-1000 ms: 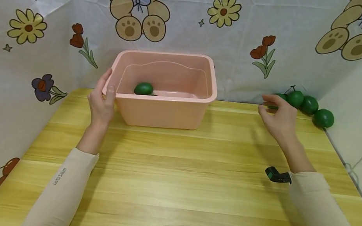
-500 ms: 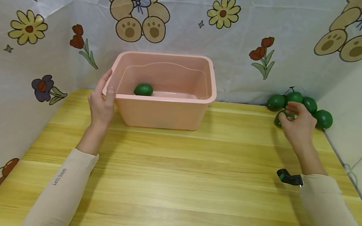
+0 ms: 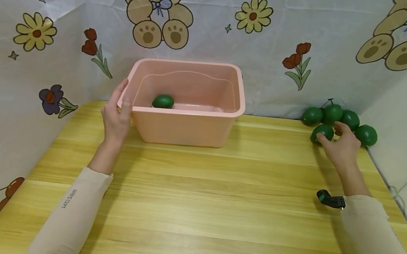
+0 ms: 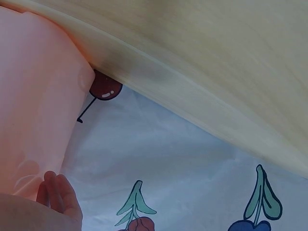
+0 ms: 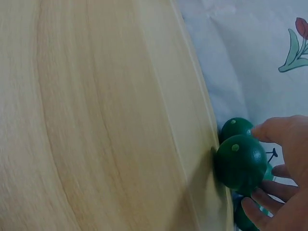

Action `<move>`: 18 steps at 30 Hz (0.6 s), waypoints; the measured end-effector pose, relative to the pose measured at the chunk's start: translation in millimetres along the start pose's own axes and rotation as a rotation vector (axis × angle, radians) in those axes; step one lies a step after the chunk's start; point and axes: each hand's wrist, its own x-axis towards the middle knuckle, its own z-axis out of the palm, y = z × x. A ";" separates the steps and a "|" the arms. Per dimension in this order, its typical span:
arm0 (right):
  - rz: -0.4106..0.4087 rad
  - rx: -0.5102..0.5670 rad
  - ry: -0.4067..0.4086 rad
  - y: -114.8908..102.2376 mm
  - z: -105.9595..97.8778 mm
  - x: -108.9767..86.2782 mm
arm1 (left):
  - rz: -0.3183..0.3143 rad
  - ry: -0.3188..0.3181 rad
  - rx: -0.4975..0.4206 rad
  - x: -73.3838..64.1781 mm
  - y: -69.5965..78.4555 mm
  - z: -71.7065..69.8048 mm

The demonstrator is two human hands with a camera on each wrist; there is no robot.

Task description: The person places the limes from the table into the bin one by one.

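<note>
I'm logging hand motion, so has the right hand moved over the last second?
Yes. The right hand has moved rightward in the head view, farther from the printed tulips right of the pink bin.

Left side: pink tub (image 4: 38,106), smooth outer wall, base end against the pale wood-grained bench (image 4: 202,62). Bench slants over the top, its edge dropping to the right. Left hand (image 4: 50,207) in at lower left, fingers close together beside the pink wall; light dim, grip hard to judge from here. White cloth (image 4: 168,125) past the bench edge, faintly creased. Prints on it: dark red round one (image 4: 107,87), thin stem, next to tub; red flower (image 4: 142,224), green leaves, low centre; blue flower (image 4: 250,226) farther right, cut off below
</note>
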 end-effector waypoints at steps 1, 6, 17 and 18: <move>0.011 -0.009 -0.018 1.5 0.1 0.2 | 0.003 0.000 0.001 0.3 0.1 0.1; 0.034 -0.047 -0.048 6.3 2.5 1.8 | 0.005 -0.006 0.000 0.3 1.1 0.7; 0.033 -0.029 -0.028 6.6 10.6 4.9 | -0.003 -0.004 0.003 -0.4 1.8 -0.4; 0.032 -0.023 -0.025 5.9 11.4 4.2 | -0.002 -0.004 0.004 -0.4 1.7 -0.5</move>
